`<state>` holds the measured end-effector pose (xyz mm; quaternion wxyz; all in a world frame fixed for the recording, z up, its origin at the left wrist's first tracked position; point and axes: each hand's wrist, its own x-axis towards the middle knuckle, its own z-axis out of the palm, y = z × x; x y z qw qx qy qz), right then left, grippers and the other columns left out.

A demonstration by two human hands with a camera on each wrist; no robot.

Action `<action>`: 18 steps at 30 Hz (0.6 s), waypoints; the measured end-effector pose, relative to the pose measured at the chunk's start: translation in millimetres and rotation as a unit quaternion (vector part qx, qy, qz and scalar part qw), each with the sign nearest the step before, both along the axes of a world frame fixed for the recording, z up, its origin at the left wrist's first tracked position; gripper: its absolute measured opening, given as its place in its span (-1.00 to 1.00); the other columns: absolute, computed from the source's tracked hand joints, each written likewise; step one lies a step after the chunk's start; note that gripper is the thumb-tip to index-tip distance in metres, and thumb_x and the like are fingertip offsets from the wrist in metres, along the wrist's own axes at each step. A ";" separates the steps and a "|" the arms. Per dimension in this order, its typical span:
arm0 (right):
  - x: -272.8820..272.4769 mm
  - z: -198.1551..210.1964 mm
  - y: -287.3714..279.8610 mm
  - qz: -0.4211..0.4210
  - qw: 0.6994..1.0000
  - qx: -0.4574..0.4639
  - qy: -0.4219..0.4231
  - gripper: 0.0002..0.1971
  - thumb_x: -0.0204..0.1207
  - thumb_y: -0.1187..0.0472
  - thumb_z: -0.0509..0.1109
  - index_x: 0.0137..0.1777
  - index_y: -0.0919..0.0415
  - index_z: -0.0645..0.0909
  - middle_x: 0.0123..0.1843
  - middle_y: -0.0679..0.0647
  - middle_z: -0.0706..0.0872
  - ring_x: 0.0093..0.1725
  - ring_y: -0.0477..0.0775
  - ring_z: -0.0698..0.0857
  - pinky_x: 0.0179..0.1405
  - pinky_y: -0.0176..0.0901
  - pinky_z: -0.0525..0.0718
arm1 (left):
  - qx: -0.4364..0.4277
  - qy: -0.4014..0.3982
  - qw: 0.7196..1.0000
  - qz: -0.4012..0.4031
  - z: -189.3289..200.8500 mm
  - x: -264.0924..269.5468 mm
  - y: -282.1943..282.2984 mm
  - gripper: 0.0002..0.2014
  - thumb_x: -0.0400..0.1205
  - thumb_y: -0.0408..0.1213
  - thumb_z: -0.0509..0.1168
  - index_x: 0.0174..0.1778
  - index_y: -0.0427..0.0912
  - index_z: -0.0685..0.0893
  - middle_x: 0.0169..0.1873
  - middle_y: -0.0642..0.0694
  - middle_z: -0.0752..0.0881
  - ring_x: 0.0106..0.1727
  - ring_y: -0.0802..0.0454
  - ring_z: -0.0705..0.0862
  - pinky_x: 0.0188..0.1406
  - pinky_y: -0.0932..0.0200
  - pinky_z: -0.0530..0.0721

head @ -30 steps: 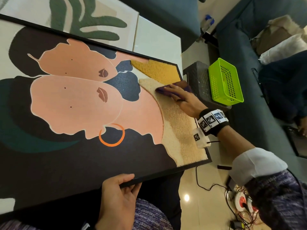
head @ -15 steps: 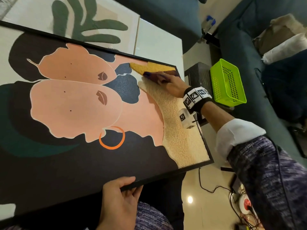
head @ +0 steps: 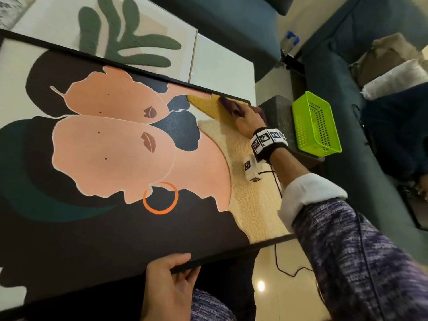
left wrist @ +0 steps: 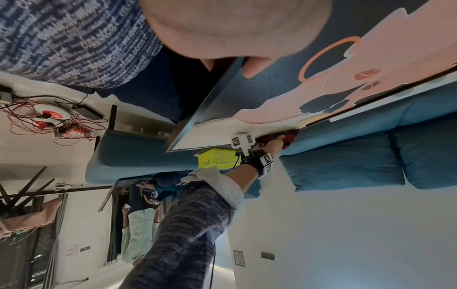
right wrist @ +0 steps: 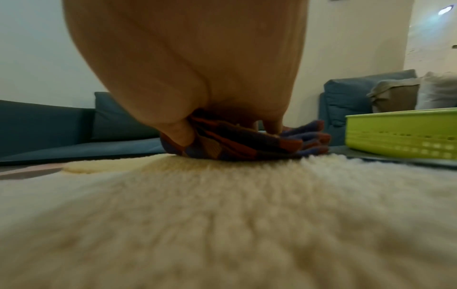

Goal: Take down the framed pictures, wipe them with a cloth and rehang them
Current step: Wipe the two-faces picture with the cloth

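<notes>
A large black-framed picture (head: 111, 158) of two pink faces lies tilted across my lap. My left hand (head: 169, 286) grips its near frame edge, thumb on top and fingers underneath. My right hand (head: 245, 119) holds a bunched purple and orange cloth (head: 228, 105) against the yellow textured patch at the picture's far right corner. In the right wrist view the cloth (right wrist: 245, 140) sits crumpled under my fingers on the cream fleecy surface (right wrist: 222, 205). The left wrist view shows the picture (left wrist: 309, 82) from below my thumb.
A second picture with a green plant motif (head: 120, 33) lies behind the first, on a white table (head: 222, 72). A lime green basket (head: 315, 123) stands on a grey stool at right. Blue sofas surround the spot. Cables and power strips (left wrist: 52, 121) lie on the floor.
My right hand has slid the cloth up from the cream fleece patch to the yellow patch at the far corner. The left hand has kept its grip on the frame edge.
</notes>
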<state>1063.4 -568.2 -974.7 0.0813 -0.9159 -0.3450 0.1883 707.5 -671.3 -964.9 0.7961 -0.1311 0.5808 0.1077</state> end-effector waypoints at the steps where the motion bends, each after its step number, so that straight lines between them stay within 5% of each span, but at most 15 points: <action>1: 3.7 -3.5 4.2 -0.015 1.000 -0.017 -0.012 -0.43 0.68 0.22 0.19 0.70 -0.05 0.31 0.65 0.20 0.43 0.63 0.30 0.39 0.64 0.19 0.33 | -0.003 0.000 1.000 0.002 -0.4 0.8 -0.1 -0.75 0.68 -0.62 0.22 -0.10 -0.15 0.60 -0.02 -0.13 0.69 -0.01 -0.17 0.71 0.31 -0.13 0.61; 5: -7.5 -8.9 28.5 0.028 0.998 -0.055 0.013 -0.31 0.61 0.17 0.15 0.74 -0.24 0.18 0.78 0.15 0.19 0.76 0.33 0.13 0.71 0.39 0.09 | -0.004 0.002 1.000 0.010 0.5 0.5 -0.3 -0.72 0.67 -0.63 0.21 -0.01 -0.13 0.64 0.00 -0.12 0.71 -0.01 -0.17 0.72 0.30 -0.12 0.62; 9: -32.2 -4.6 36.3 0.147 0.986 -0.031 0.077 -0.37 0.66 0.21 0.13 0.72 -0.22 0.25 0.77 0.14 0.25 0.74 0.30 0.19 0.74 0.19 0.13 | 0.000 0.006 1.000 0.016 1.3 -0.9 1.9 -0.72 0.67 -0.64 0.21 -0.03 -0.14 0.64 0.00 -0.13 0.72 0.00 -0.18 0.72 0.32 -0.15 0.62; 15: 17.1 -4.0 10.8 -0.059 0.998 0.005 -0.002 -0.51 0.72 0.04 0.20 0.65 -0.10 0.39 0.55 0.17 0.56 0.48 0.29 0.56 0.36 -0.03 0.49 | -0.005 -0.006 1.000 0.002 3.7 -1.6 1.2 -0.72 0.68 -0.63 0.21 -0.25 -0.19 0.52 -0.13 -0.16 0.64 -0.10 -0.17 0.67 0.32 -0.10 0.60; 18: 21.9 -7.8 8.9 -0.120 0.993 -0.006 0.011 -0.46 0.65 0.02 0.18 0.65 -0.05 0.38 0.52 0.21 0.56 0.49 0.35 0.55 0.46 0.10 0.51 | -0.005 -0.011 1.000 -0.001 2.0 -2.0 -0.9 -0.72 0.68 -0.62 0.21 -0.26 -0.19 0.49 -0.15 -0.17 0.63 -0.10 -0.18 0.68 0.28 -0.10 0.60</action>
